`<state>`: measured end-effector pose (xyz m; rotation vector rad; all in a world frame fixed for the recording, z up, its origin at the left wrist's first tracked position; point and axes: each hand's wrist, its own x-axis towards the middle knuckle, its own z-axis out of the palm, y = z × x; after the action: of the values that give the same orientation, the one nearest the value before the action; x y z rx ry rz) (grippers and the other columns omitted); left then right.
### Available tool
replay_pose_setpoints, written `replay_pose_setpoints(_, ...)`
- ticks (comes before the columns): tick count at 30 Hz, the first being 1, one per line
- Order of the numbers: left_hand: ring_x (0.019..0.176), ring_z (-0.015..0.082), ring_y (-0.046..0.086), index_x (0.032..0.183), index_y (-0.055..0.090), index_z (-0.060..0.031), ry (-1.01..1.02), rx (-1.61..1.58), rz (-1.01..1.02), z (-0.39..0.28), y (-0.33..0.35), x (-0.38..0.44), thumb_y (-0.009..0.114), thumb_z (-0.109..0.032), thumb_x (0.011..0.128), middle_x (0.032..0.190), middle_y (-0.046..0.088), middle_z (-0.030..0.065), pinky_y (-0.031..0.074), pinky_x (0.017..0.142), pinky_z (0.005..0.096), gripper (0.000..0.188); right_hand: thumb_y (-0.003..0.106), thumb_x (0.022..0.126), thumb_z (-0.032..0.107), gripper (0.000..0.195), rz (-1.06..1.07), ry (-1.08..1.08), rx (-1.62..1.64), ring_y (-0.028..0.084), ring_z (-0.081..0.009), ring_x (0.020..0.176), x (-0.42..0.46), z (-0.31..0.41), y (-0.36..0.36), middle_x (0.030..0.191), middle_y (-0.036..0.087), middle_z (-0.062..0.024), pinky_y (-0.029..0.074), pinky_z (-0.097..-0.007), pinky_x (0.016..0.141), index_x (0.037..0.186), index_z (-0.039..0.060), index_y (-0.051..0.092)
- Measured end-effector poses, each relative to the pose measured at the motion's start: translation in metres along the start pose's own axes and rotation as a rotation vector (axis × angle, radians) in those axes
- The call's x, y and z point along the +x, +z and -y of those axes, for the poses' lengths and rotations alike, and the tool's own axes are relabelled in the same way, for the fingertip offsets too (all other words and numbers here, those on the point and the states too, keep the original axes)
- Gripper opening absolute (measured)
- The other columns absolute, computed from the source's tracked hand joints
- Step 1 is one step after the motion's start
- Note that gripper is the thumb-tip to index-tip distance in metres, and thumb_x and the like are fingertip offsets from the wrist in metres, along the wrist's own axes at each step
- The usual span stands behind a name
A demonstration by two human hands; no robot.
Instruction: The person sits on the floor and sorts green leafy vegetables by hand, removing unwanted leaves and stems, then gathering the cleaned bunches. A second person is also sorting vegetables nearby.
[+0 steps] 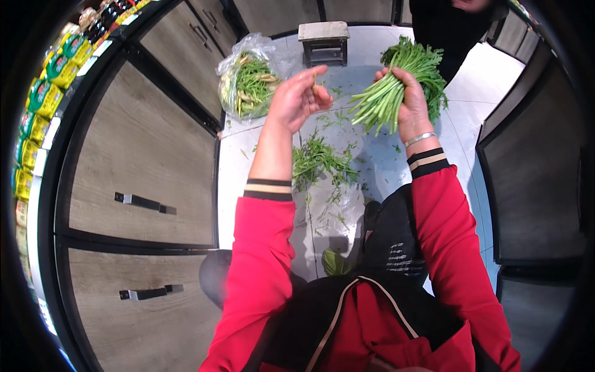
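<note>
My right hand (411, 104) is closed around a bunch of leafy green vegetables (388, 93), which look like chrysanthemum greens. The pale stem ends point toward the left, and the serrated leaves fan out behind and above the fist. My left hand (300, 100) is raised to the left of the bunch, apart from it, with its fingers partly curled. A thin yellowish strand (315, 80) shows at its fingertips; whether it is a stem or a tie is too small to tell. Below and between the hands, a loose heap of green trimmings (320, 162) lies on the tiled floor.
A clear plastic bag (251, 83) of greens and yellowed scraps stands beyond my left hand, near a low stool (323, 42). Another person's dark-clothed leg (446, 37) is close behind the bunch. Wood-fronted cabinets (144, 153) line the left; a broad leaf (334, 262) lies near my feet.
</note>
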<state>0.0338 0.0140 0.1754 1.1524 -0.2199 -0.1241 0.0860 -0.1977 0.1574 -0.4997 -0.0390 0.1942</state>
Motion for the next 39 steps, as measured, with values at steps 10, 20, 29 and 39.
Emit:
replay_pose_setpoints(10, 0.051, 0.0142, 0.054, 0.116, 0.042, -0.0012, 0.017, -0.246, 0.012, 0.059, -0.054, -0.056, 0.06, -0.023, 0.076, 0.055, 0.051, 0.0002, 0.05, 0.063, 0.0338, 0.048, 0.053, 0.076, 0.007, 0.013, 0.111, 0.013, -0.353, 0.059, -0.0206, 0.071, -0.01, -0.045, 0.028, 0.075, 0.058, -0.0106, 0.05, -0.0294, 0.064, 0.081, -0.0045, 0.055)
replay_pose_setpoints(20, 0.066, 0.0147, 0.059, 0.117, 0.041, -0.0029, 0.127, 0.873, -0.27, 0.032, -0.047, -0.067, 0.064, -0.04, 0.067, 0.065, 0.059, 0.0033, 0.044, 0.055, 0.0261, 0.066, 0.053, 0.075, 0.006, 0.012, 0.149, -0.03, -0.758, 0.059, -0.0194, 0.072, -0.018, -0.085, 0.042, 0.075, 0.058, -0.0095, 0.049, -0.0284, 0.063, 0.08, -0.0046, 0.056)
replay_pose_setpoints(29, 0.065, 0.0274, 0.059, 0.115, 0.042, -0.0057, 0.35, 1.497, -0.343, 0.015, -0.027, -0.07, 0.062, -0.047, 0.063, 0.073, 0.06, 0.0085, 0.045, 0.055, 0.0355, 0.069, 0.057, 0.069, 0.005, 0.014, 0.215, -0.074, -0.925, 0.055, -0.0129, 0.061, -0.031, -0.118, 0.052, 0.073, 0.059, -0.007, 0.044, -0.0229, 0.054, 0.08, -0.0047, 0.057)
replay_pose_setpoints(39, 0.062, 0.0298, 0.058, 0.11, 0.041, 0.0044, 0.284, 1.563, -0.294, 0.004, -0.002, -0.072, 0.063, -0.043, 0.063, 0.066, 0.059, 0.0136, 0.045, 0.052, 0.0372, 0.071, 0.057, 0.073, 0.007, 0.021, 0.267, 0.012, -0.765, 0.055, -0.0117, 0.073, -0.043, -0.106, 0.059, 0.086, 0.058, -0.005, 0.045, -0.0229, 0.064, 0.092, -0.0014, 0.056)
